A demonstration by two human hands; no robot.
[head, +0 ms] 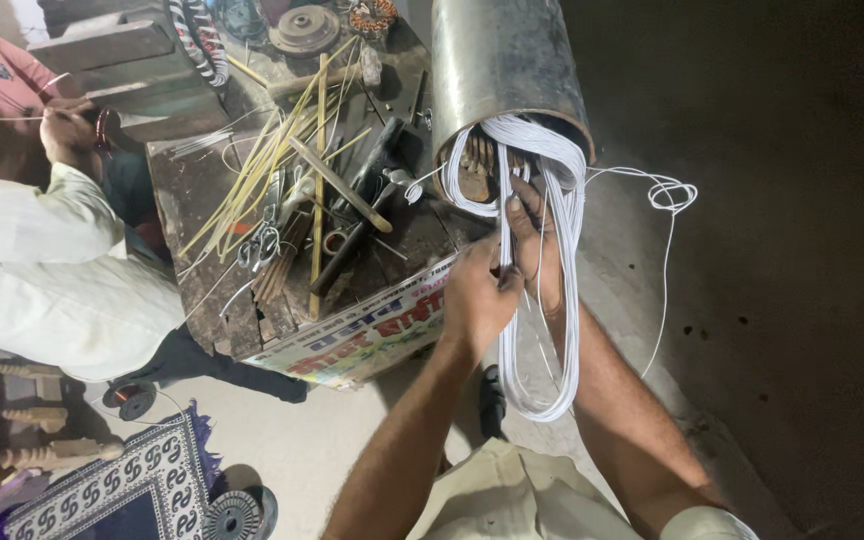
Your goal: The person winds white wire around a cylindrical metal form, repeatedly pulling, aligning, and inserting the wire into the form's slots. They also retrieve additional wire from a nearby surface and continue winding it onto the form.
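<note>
A steel motor cylinder lies on its side at the bench edge, its open end toward me. A thick bundle of white wire loops comes out of that end and hangs down past my arms. My left hand pinches the strands of the bundle just below the opening. My right hand reaches up through the loops, fingers on the wires at the cylinder mouth. A single loose white wire curls off to the right.
A dark wooden bench holds yellow sticks, scissors, a wooden strip and metal tools; a printed paper sheet hangs over its edge. A person in white works at left. A patterned mat and wire spool lie below.
</note>
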